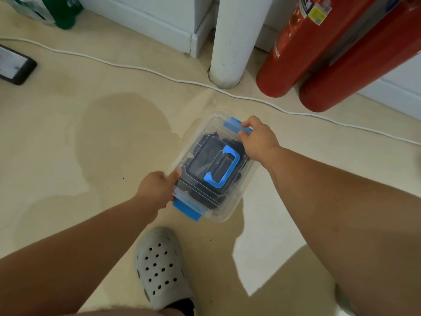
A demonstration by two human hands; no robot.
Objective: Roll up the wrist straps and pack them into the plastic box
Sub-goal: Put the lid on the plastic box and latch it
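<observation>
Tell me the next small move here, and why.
Probably snap the near latch and far latch down. The lid sits on the box with dark straps inside, the left hand and right hand each grip a latch end, and the near latch seems flared outward.

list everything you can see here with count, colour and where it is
plastic box: 1, clear with blue handle and two blue latches, centre, lid on, between the hands
wrist straps: count unclear, dark, inside the box
fire extinguishers: 2, red, upper right by the wall
post: 1, white, upright left of the extinguishers
cable: 1, white, across the floor beyond the box
phone: 1, black, floor at far left
bottles: count unclear, green, top left corner
clog: 1, grey with holes, bottom centre
left hand: grips the box's near end
right hand: grips the far end at the latch
</observation>
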